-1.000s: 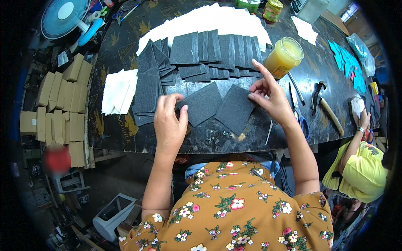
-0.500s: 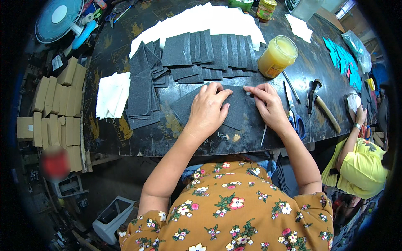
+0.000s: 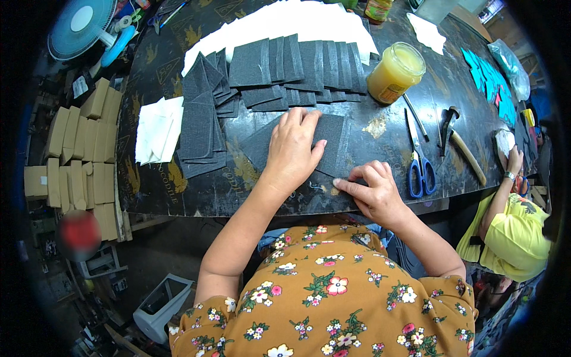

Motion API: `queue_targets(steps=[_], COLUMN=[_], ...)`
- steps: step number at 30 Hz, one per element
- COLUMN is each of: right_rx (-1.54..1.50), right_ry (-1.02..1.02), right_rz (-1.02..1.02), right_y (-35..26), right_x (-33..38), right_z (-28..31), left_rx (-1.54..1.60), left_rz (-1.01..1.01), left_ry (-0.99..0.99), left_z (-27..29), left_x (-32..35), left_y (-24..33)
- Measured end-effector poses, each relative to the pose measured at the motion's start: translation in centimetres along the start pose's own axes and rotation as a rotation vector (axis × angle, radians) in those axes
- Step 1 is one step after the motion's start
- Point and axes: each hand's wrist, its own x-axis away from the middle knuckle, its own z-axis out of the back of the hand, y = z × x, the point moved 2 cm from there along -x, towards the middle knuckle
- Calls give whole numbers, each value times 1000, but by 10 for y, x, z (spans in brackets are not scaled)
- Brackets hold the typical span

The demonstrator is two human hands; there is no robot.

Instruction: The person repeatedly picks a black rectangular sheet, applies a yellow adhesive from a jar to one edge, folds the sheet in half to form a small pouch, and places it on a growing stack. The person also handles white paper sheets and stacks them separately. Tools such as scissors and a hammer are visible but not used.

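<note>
A dark grey felt-like piece [image 3: 331, 134] lies flat on the table, with another partly under it at the left. Across the upper piece rests my left hand [image 3: 294, 146], fingers extended and thumb apart, pressing it down. My right hand [image 3: 375, 191] is at the piece's lower right corner, fingers curled with thumb and forefinger close together. Anything in that pinch is hidden or too small to name. Beyond my hands, overlapping rows of similar dark grey pieces [image 3: 250, 64] lie spread out. An open glass jar of yellowish paste [image 3: 395, 74] stands right of them.
Blue-handled scissors [image 3: 422, 175], a thin rod [image 3: 416, 119] and a hammer [image 3: 467, 154] lie at the right. White sheets [image 3: 279, 24] fan across the back; a white stack [image 3: 159, 131] sits left. A co-worker in yellow [image 3: 514, 235] is at the far right.
My right hand has moved from the upper right corner of the grey piece down to its lower right corner. My left hand stays on the piece.
</note>
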Motion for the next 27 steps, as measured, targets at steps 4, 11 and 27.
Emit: queue_targets(steps=[4, 11, 27], right_rx=[-126, -253, -272], right_ry=[61, 51, 185], right_rz=[-114, -205, -364], right_y=[9, 24, 35], right_x=[-9, -8, 4], right_z=[7, 11, 3], left_rx=[-12, 247, 212], left_rz=[62, 123, 160], left_ry=[-31, -121, 281], left_z=[1, 3, -50], left_x=[-2, -16, -176], left_y=[0, 3, -7])
